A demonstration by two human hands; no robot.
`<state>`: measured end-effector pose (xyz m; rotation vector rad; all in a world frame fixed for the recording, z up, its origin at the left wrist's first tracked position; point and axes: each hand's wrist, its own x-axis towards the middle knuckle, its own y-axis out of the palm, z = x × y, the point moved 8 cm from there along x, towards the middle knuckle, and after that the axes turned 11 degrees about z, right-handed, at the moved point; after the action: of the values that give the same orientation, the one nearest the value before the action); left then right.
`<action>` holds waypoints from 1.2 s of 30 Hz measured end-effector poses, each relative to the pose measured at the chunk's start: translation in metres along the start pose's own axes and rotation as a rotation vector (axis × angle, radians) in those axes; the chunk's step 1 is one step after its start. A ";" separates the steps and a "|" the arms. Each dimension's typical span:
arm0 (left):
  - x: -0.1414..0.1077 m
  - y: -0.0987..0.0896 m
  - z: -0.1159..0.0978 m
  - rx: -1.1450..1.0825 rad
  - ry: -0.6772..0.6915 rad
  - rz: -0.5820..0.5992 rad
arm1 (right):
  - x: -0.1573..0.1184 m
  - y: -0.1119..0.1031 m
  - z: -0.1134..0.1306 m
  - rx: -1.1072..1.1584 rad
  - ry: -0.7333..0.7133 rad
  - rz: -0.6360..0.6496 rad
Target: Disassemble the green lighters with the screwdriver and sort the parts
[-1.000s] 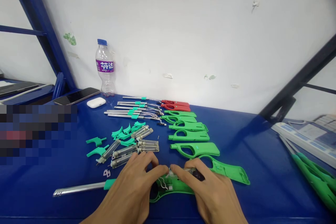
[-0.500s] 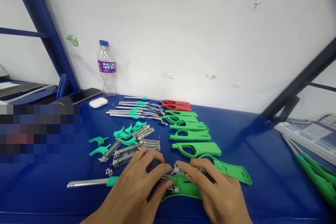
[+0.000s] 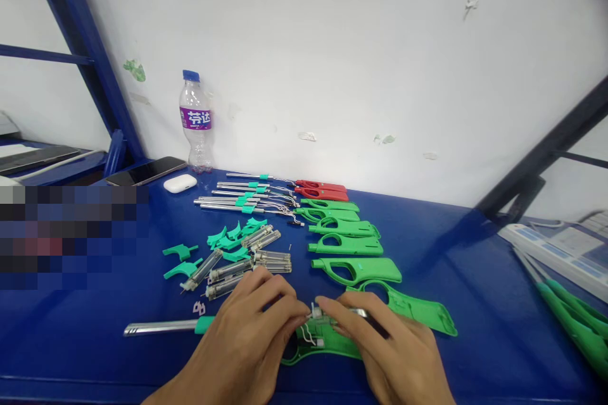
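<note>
My right hand [image 3: 399,342] holds a clear lighter fuel tank [image 3: 327,316] with a white valve end, over a green lighter shell half [image 3: 337,345]. My left hand [image 3: 256,329] is closed in a pinch at the valve end; whatever its fingertips grip is too small to make out. White wires and a dark igniter piece [image 3: 311,343] lie in the shell below. To the left a metal lighter tube [image 3: 159,328] with a teal collar [image 3: 204,326] runs under my left hand. Another green shell half [image 3: 422,313] lies open just behind my right hand.
Behind my hands lie several fuel tanks [image 3: 228,288], teal triggers [image 3: 183,269], metal tubes with wires [image 3: 228,207], green shells [image 3: 356,271] and red shells [image 3: 323,193]. A bottle [image 3: 197,120], phone [image 3: 147,171] and white case [image 3: 180,183] stand back left; green-handled tongs-like tools [image 3: 574,323] lie right.
The fuel tank has tilted and shifted slightly left in my right hand. My left thumb has drawn up from the shell to the valve end, uncovering the wires. The view has shifted slightly.
</note>
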<state>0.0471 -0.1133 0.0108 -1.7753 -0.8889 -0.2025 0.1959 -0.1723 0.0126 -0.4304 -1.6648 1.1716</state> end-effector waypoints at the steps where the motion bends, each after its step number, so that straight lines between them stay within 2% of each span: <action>1: 0.000 -0.001 0.000 0.008 -0.011 -0.007 | -0.001 0.002 -0.002 -0.005 0.010 0.024; 6: -0.002 -0.011 0.003 0.109 -0.074 -0.069 | -0.011 0.007 -0.013 -0.027 0.077 0.052; 13: -0.001 -0.028 0.020 0.307 -0.080 -0.053 | -0.005 0.004 -0.008 0.014 0.007 0.047; 16: 0.000 -0.028 0.021 0.298 -0.085 -0.031 | -0.004 0.002 -0.007 0.029 -0.022 0.037; 20: -0.001 -0.025 0.009 0.181 -0.085 -0.017 | -0.006 0.001 -0.004 0.043 -0.060 0.021; 23: -0.001 -0.023 0.002 0.128 -0.080 0.044 | -0.005 0.001 -0.003 0.047 -0.060 0.014; 27: -0.008 -0.026 0.003 0.297 -0.055 0.184 | -0.003 0.002 -0.007 0.058 0.006 0.023; 32: -0.035 -0.042 0.017 0.546 -0.026 0.209 | -0.003 0.011 -0.015 0.070 0.123 0.085; 36: -0.054 -0.036 0.037 0.567 -0.092 0.326 | -0.003 0.018 -0.020 0.088 0.170 0.132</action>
<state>-0.0249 -0.1019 -0.0058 -1.3717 -0.6252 0.3190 0.2104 -0.1568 -0.0037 -0.5750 -1.4513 1.2634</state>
